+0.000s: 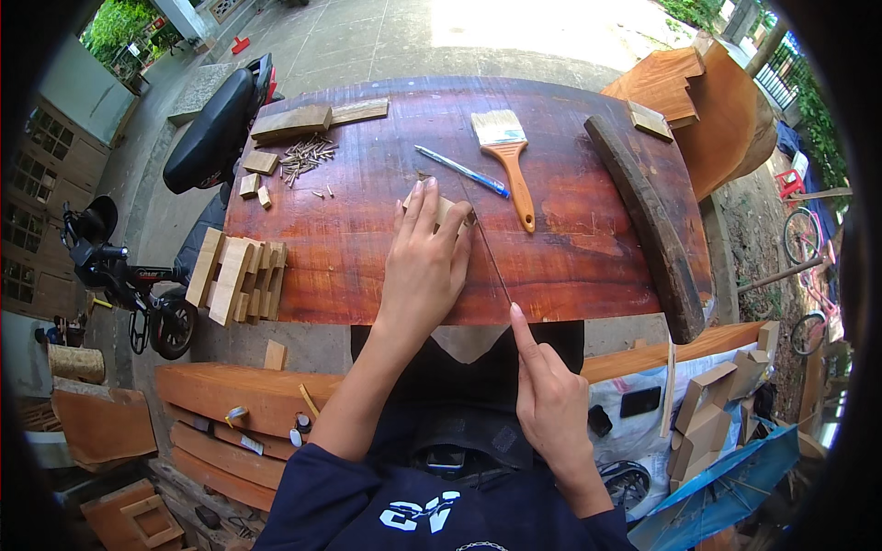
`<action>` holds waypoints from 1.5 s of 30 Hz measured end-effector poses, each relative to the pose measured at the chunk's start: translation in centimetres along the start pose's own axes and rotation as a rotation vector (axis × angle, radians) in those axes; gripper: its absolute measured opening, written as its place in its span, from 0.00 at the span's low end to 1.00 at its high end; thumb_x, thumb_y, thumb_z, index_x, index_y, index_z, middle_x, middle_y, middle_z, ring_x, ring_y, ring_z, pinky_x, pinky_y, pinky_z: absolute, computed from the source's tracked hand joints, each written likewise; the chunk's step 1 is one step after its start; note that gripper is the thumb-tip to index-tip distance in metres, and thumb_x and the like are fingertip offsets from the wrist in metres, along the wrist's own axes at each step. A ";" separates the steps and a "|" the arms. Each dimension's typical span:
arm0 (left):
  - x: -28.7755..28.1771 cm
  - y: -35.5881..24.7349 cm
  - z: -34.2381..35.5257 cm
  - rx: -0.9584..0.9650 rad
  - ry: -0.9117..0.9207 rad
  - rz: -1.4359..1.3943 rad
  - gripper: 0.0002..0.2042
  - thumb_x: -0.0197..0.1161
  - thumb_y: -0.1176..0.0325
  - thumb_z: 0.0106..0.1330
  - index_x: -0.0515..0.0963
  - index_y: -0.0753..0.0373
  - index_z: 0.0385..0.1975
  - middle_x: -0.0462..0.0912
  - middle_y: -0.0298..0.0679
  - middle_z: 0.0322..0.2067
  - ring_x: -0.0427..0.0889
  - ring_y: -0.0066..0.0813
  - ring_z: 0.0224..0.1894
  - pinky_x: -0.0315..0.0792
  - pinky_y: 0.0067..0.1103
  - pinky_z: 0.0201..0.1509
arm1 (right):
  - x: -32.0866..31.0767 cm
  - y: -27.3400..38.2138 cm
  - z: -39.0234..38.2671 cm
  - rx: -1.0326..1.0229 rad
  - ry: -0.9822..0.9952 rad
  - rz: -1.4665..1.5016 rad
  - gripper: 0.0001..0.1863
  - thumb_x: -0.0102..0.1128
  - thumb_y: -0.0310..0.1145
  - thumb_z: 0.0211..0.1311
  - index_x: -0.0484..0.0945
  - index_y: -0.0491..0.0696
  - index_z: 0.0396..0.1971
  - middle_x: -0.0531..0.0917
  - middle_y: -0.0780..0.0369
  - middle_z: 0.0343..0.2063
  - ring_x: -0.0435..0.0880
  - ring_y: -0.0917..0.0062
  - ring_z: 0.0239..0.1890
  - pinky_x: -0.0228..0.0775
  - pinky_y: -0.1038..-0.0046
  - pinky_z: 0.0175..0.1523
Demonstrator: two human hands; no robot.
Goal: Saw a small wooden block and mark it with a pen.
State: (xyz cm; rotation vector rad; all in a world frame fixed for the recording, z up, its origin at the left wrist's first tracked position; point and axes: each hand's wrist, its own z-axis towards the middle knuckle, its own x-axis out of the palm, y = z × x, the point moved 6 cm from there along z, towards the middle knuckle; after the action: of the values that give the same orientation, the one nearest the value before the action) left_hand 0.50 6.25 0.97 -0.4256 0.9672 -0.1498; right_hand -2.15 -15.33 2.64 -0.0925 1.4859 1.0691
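Note:
My left hand (425, 253) presses a small light wooden block (443, 209) down on the glossy red-brown wooden table (570, 275), its fingers closed over the block. My right hand (549, 390) grips the near end of a long thin dark blade-like tool (493, 260), with the index finger stretched along it. The tool's far part runs past the block's right end, close to my left fingertips. Its handle is hidden in my palm, so whether it is a saw or a file cannot be told. Beyond lie a blue-and-white pen (464, 172) and an orange-handled paintbrush (513, 170).
At the table's left are a pile of short wooden pegs (308, 158), wood strips (292, 125) and stacked wooden pieces (234, 280). A dark beam (648, 225) lies along the right side. A motorbike (213, 124) stands left of the table; a wooden bench (230, 390) is nearer me.

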 end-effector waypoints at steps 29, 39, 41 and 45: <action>-0.5 -0.2 0.1 -0.011 -0.035 -0.034 0.16 0.66 0.68 0.76 0.77 0.61 0.60 0.74 0.58 0.67 0.69 0.64 0.74 0.65 0.50 0.79 | 0.3 -0.2 0.9 0.039 0.027 0.139 0.37 0.58 0.22 0.75 0.65 0.56 0.82 0.79 0.56 0.31 0.83 0.56 0.28 0.76 0.54 0.36; 0.0 0.1 -0.5 -0.025 -0.038 -0.028 0.16 0.64 0.64 0.78 0.76 0.59 0.61 0.73 0.55 0.67 0.69 0.64 0.75 0.66 0.49 0.79 | 0.9 -2.3 -1.4 0.237 0.080 0.503 0.28 0.54 0.18 0.76 0.68 0.41 0.74 0.88 0.52 0.46 0.88 0.68 0.34 0.81 0.65 0.42; -0.1 0.1 -0.5 -0.030 -0.036 -0.029 0.16 0.64 0.64 0.78 0.76 0.59 0.61 0.73 0.55 0.67 0.69 0.63 0.75 0.66 0.49 0.79 | 0.9 -2.7 -1.6 0.222 0.067 0.540 0.27 0.55 0.18 0.77 0.69 0.41 0.73 0.87 0.53 0.46 0.88 0.70 0.34 0.80 0.67 0.42; -0.1 0.3 -0.3 -0.049 -0.044 0.004 0.19 0.65 0.64 0.77 0.74 0.62 0.62 0.73 0.54 0.67 0.68 0.61 0.75 0.63 0.49 0.80 | -0.3 -2.4 -1.3 0.159 0.017 0.408 0.22 0.57 0.19 0.77 0.75 0.42 0.68 0.81 0.55 0.44 0.86 0.72 0.33 0.80 0.70 0.41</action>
State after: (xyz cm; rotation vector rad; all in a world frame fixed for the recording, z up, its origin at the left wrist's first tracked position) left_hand 0.16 6.43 0.73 -0.4703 0.9301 -0.1129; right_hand -1.59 -17.67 1.32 0.3267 1.6397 1.2679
